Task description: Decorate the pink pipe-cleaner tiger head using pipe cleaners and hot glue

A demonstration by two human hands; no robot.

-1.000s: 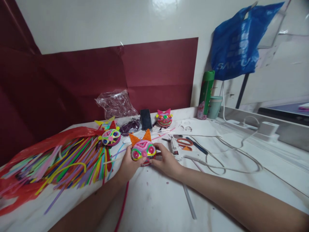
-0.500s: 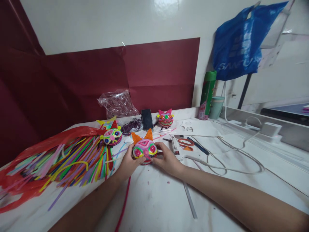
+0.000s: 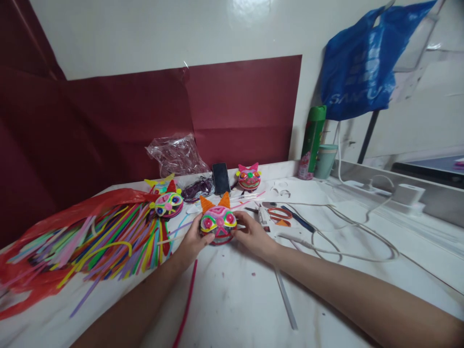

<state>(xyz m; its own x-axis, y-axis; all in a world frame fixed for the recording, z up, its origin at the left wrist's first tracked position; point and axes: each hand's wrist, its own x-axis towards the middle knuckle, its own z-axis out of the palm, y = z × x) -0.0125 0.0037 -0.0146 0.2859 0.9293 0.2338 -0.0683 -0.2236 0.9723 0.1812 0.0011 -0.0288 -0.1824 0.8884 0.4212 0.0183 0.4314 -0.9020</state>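
Observation:
A round, colourful animal head (image 3: 219,223) with orange pointed ears and pink eyes faces me above the white table. My left hand (image 3: 195,240) grips its left side, the thumb on its lower front. On its right side my right hand (image 3: 252,235) holds it between thumb and fingers. A similar head with red ears (image 3: 168,205) sits to the left beside the pipe cleaners (image 3: 108,241). Farther back stands another one with pink ears (image 3: 249,177). A pink pipe cleaner (image 3: 187,304) lies in front of my left hand.
Right of my hands are a glue gun (image 3: 264,218), orange-handled scissors (image 3: 281,216), a dark blue tool (image 3: 297,219) and a looped cable (image 3: 377,260). A grey stick (image 3: 286,299) lies nearer. Behind are a phone (image 3: 221,178), green can (image 3: 312,142) and cup (image 3: 325,161).
Both thumbs have moved apart from the middle of the face toward its sides, uncovering its lower front. The head has tilted slightly and stays between my hands.

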